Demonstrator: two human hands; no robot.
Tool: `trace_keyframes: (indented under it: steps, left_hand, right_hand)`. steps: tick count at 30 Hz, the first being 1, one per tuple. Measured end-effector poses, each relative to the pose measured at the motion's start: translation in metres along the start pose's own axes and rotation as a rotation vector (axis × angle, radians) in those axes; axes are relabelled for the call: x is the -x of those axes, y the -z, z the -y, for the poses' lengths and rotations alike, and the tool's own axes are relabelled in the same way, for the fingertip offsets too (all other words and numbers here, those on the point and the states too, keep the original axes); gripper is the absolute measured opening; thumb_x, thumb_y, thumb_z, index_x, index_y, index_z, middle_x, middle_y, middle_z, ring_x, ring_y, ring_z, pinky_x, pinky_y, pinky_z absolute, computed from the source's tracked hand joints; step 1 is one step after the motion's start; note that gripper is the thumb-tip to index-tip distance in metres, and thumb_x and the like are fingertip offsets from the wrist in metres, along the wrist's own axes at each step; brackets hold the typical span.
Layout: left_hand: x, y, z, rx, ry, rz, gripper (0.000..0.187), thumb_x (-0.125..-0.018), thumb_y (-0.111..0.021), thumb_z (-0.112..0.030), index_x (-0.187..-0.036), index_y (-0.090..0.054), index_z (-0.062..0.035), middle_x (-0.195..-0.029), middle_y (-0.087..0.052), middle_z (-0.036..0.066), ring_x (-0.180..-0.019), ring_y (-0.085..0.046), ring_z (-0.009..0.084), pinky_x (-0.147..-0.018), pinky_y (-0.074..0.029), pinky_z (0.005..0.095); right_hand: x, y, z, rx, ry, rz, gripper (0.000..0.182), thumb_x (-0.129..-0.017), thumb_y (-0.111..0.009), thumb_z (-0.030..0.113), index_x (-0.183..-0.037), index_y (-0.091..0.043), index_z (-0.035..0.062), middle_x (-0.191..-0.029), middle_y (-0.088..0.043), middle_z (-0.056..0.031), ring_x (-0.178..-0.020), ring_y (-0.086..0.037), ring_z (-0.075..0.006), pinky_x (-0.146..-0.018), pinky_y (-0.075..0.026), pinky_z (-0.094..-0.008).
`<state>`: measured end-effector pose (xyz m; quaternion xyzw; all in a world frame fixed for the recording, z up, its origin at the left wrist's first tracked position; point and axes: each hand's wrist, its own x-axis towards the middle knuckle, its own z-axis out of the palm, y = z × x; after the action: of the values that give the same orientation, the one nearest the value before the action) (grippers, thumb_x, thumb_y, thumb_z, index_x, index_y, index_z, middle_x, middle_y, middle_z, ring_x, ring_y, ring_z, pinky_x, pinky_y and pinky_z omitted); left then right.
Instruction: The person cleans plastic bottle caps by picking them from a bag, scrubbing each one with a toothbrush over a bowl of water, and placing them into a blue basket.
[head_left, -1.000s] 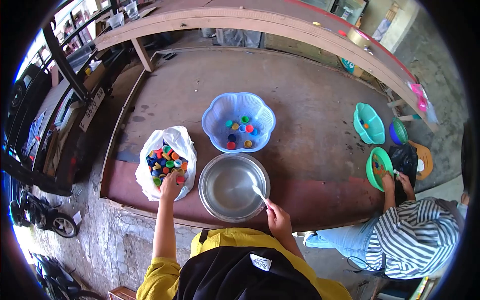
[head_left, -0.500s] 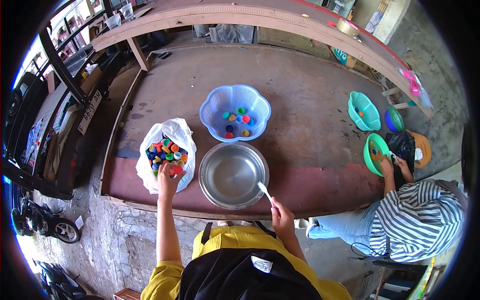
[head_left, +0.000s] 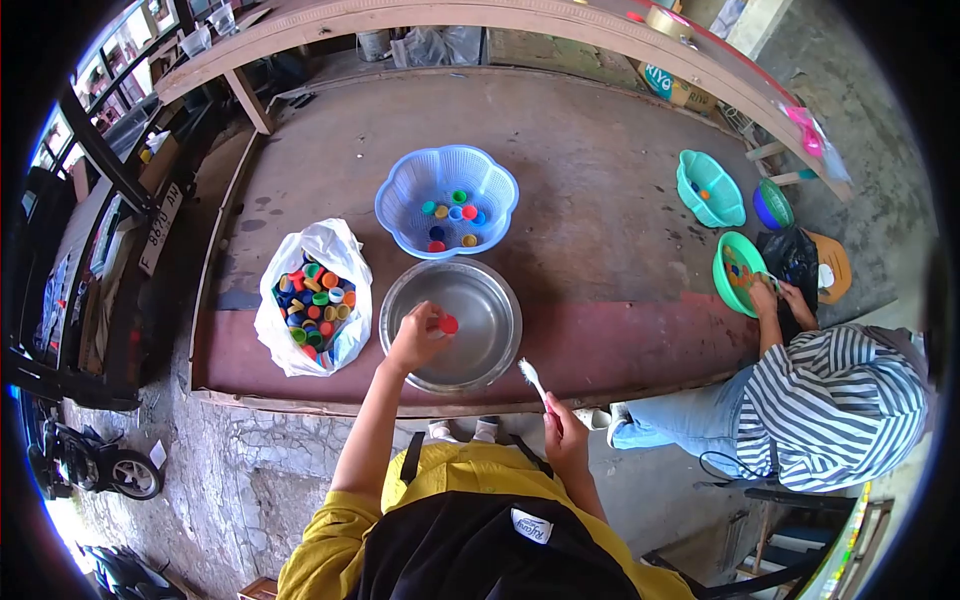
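Observation:
Over the metal basin [head_left: 480, 360], my left hand [head_left: 418, 340] pinches a red bottle cap [head_left: 448, 325]. My right hand [head_left: 566, 436] is closed round the handle of a white toothbrush [head_left: 532, 377], its bristle end pointing up beside the basin's right rim. To the left lies a white plastic bag [head_left: 282, 347], its mouth spread and full of coloured bottle caps [head_left: 315, 305]. Just beyond the basin stands a blue scalloped plastic basket [head_left: 395, 215] with several loose caps in it.
At the right, a person in a striped top [head_left: 840, 410] works over a green bowl [head_left: 722, 285] holding caps. Near it are a turquoise basket [head_left: 715, 205], a purple-and-green bowl [head_left: 772, 208] and a black bag [head_left: 795, 255]. A raised wooden rail [head_left: 450, 18] crosses behind the brown table [head_left: 590, 160].
My left hand has moved right from the plastic bag to above the metal basin, carrying a red bottle cap. The right hand still holds the toothbrush. The view has shifted slightly.

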<state>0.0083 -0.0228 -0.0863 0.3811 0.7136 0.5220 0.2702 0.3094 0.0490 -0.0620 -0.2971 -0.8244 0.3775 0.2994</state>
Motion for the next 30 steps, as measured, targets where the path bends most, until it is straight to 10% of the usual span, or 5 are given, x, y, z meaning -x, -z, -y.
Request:
trace_keyframes:
  steps: [30]
  left_hand:
    - [-0.025, -0.026, 0.024, -0.162, -0.022, 0.085, 0.035, -0.061, -0.074, -0.004, -0.088, -0.051, 0.0012, -0.090, -0.056, 0.015, -0.080, -0.062, 0.0270, -0.072, -0.052, 0.0350]
  right_hand:
    - [0.007, 0.009, 0.004, 0.000, -0.028, -0.006, 0.030, -0.088, -0.054, 0.005, -0.117, -0.056, -0.0002, -0.099, -0.064, -0.0193, -0.087, -0.064, -0.0301, -0.074, -0.050, -0.0337]
